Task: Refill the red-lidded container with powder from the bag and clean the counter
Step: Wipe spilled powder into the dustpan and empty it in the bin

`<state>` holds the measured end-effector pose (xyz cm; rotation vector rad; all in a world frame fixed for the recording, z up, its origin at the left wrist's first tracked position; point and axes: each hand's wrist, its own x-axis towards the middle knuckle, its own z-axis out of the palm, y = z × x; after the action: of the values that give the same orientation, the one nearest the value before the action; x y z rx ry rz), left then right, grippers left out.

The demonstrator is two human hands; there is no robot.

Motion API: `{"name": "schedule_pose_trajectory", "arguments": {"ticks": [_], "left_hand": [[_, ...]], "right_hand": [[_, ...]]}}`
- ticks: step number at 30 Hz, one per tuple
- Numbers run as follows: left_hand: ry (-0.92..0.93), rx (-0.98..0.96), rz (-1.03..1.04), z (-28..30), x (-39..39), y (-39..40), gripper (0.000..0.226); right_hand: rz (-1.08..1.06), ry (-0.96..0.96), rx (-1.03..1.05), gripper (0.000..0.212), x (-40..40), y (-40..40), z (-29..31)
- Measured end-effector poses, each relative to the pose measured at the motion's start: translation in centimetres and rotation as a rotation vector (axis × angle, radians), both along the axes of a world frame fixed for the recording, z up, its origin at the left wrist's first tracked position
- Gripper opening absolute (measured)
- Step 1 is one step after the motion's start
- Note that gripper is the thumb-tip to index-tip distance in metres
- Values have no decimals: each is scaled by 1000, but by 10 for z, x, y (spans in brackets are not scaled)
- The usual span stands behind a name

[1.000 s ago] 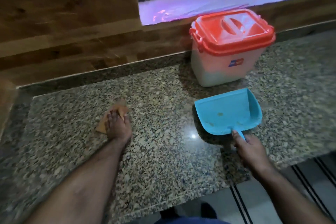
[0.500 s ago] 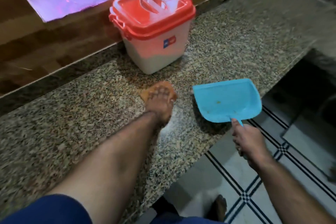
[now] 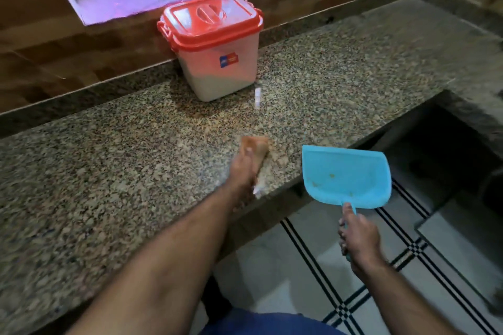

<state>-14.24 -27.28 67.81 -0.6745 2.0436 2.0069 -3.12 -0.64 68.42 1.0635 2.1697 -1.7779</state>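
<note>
The white plastic container with the red lid (image 3: 215, 47) stands closed at the back of the speckled granite counter (image 3: 95, 171), against the brown wooden wall (image 3: 40, 43). Near the counter's front edge the left hand (image 3: 246, 168) presses a small orange-brown cloth (image 3: 257, 148) onto the stone (motion blur hides how the fingers lie). Just beside it, off the edge and over the striped floor tiles (image 3: 313, 266), the right hand (image 3: 359, 239) grips the handle of a light blue plastic dustpan (image 3: 345, 175), its open mouth level with the counter top. A few yellowish specks lie in the pan.
</note>
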Motion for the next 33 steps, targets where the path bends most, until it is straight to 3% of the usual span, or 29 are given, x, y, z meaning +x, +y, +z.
{"name": "schedule_pose_trajectory", "arguments": {"ticks": [3, 9, 14, 19, 23, 26, 30, 33], "left_hand": [[-71, 156, 331, 3, 11, -24, 52], [32, 266, 666, 16, 63, -65, 56], [6, 96, 882, 20, 110, -110, 43], [-70, -303, 1010, 13, 149, -168, 43], [-285, -663, 833, -16, 181, -211, 50], [-472, -899, 509, -51, 190, -214, 56], [-433, -1169, 246, -64, 158, -167, 65], [-344, -1123, 88, -59, 105, -118, 67]], "right_hand": [[-5, -47, -70, 50, 25, 9, -25], [199, -100, -12, 53, 73, 31, -59], [562, -115, 215, 58, 84, 39, -72], [703, -177, 120, 55, 79, 24, -81], [728, -175, 130, 55, 70, 11, -85], [703, -176, 171, 56, 64, 0, -81], [696, -169, 231, 60, 56, -16, -72], [642, -166, 206, 58, 50, -27, -68]]}}
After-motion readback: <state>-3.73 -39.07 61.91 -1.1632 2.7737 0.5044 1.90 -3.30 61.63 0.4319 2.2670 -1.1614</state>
